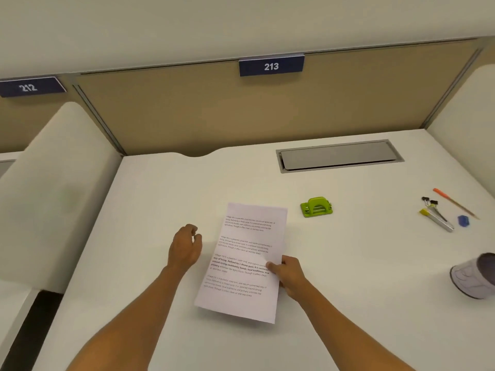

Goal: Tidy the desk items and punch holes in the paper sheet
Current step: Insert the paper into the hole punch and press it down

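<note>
A printed paper sheet lies in the middle of the white desk, its near edge lifted slightly. My right hand pinches the sheet's right edge, thumb on top. My left hand hovers just left of the sheet with loosely curled fingers, holding nothing. A green hole punch sits beyond the sheet's top right corner. At the far right lie an orange-tipped pencil, two black binder clips, a yellow-capped marker with a silver pen, and a blue sharpener.
A pale cup lies on its side at the right edge. A grey cable hatch is set into the desk at the back. Tan partition walls with signs 212 and 213 enclose the desk; white dividers flank both sides.
</note>
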